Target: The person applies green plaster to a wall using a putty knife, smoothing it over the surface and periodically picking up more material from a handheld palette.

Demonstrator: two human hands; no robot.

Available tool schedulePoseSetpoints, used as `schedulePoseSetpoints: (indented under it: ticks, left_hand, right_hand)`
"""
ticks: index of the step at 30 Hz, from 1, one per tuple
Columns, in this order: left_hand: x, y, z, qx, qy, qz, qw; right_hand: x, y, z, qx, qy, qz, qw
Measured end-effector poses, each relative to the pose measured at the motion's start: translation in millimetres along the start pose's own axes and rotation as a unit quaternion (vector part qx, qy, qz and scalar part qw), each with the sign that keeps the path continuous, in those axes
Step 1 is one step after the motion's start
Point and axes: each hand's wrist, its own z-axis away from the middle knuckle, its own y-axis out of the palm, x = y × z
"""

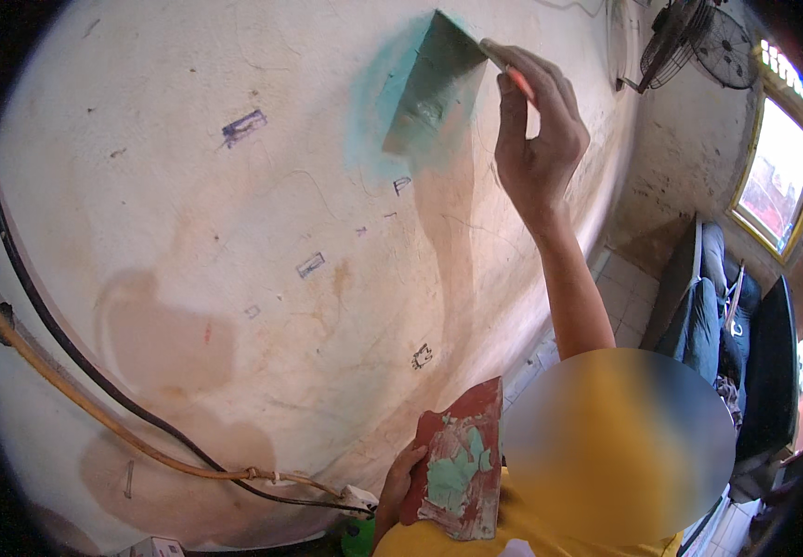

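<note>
Green putty (pixel 371 113) sits on the wall (pixel 174 209) at 12 o'clock, right hand (pixel 545 139) pinching the spreader (pixel 440 60), left hand (pixel 403 472) gripping the board (pixel 487 408) near 6, so imo feather outward with light pressure.

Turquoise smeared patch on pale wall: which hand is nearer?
Right: right hand beside the turquoise patch, holding a flat grey blade over it; left hand far below, gripping a reddish-brown flat board.

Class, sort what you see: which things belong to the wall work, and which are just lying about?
In use:
flat blade, in the right hand
red board, in the left hand
green putty on the board
wall

Just about:
black cable
tan cable
fan
</note>
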Motion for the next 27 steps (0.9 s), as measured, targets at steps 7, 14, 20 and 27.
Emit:
schedulePoseSetpoints:
  ticks: [7,14,20,27]
  left_hand:
    - [-5.3,13.6,3.9,-0.011,-0.005,-0.029,1.000]
    - [19.4,-5.6,-23.2,0.049,-0.006,0.087,0.995]
    - [13.2,7.6,-20.0,0.042,-0.004,0.077,0.996]
    - [3.3,19.5,-18.5,-0.029,-0.038,-0.021,0.999]
  right_hand:
    - [10.3,-12.3,10.3,0.108,-0.121,-0.032,0.986]
    - [-5.1,-17.6,-3.9,0.105,-0.136,0.007,0.985]
    - [-1.0,-23.8,1.1,0.161,-0.139,0.007,0.977]
    - [-18.9,-35.3,11.6,0.213,-0.185,-0.025,0.959]
